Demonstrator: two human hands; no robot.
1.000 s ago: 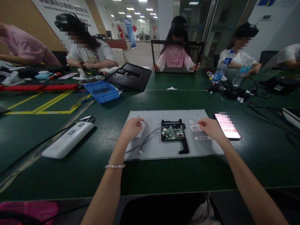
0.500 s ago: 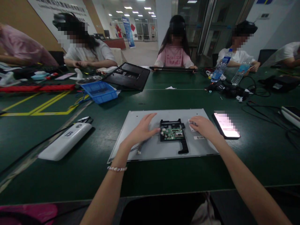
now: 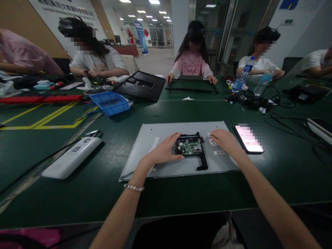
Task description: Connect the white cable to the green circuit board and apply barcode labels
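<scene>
A grey display panel (image 3: 135,162) lies flat on the green table. On it rests a black plastic bracket (image 3: 203,162) framing a green circuit board (image 3: 190,147). My left hand (image 3: 164,150) is at the bracket's left side, thumb near the lower edge and fingers near the upper edge, spread apart. A white strip (image 3: 155,143) lies behind that hand. To the right of the bracket, my right hand (image 3: 224,140) has its fingertips pinched together at the panel. A small white bit shows at those fingertips; what it is cannot be made out. Printed labels (image 3: 219,152) sit beside it.
A lit phone (image 3: 249,139) lies right of the panel, a white power bank (image 3: 72,155) with a cable at left. Beyond are a blue basket (image 3: 111,105), a black laptop-like shell (image 3: 141,84), bottles (image 3: 243,74) and cables. Across the table, a person holds a black frame (image 3: 192,90).
My left hand has moved right and slightly nearer, over the bracket's left edge, uncovering the white strip. My right hand's fingertips have drawn together. The person opposite has lowered the black frame.
</scene>
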